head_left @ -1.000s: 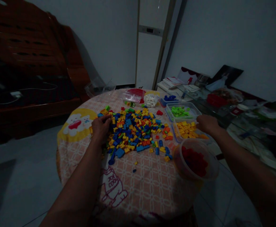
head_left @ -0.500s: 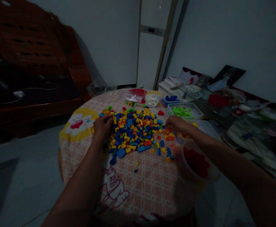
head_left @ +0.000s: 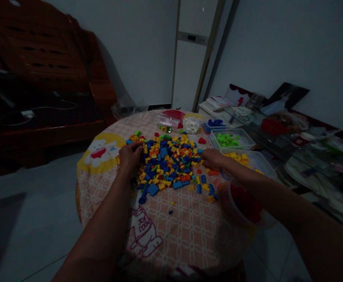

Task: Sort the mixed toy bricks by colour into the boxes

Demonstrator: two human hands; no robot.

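Observation:
A loose heap of small toy building bricks [head_left: 165, 160], mostly yellow, blue and orange, covers the middle of the round table. My left hand [head_left: 130, 156] rests at the heap's left edge, fingers bent together and touching bricks; what lies between the fingertips is hidden. At the right edge, my right hand [head_left: 212, 158] has its fingers closed and pointing down among bricks, and anything in them is too small to make out. Beneath my right forearm stands a round tub of red bricks [head_left: 244, 201]. Just beyond that forearm is a clear container with yellow bricks [head_left: 237, 157].
Behind the yellow ones, a clear box [head_left: 249, 138] holds green bricks. White bricks [head_left: 190, 124] and blue bricks [head_left: 215, 122] sit at the table's back. A patterned cloth [head_left: 189, 231] covers the tabletop. To the right is a cluttered glass table; a wooden bench [head_left: 51, 129] stands left.
My right hand has shifted slightly left, toward the heap, uncovering more yellow bricks in the container behind it. My left hand stays at the heap's left edge. The whole view has shifted a little.

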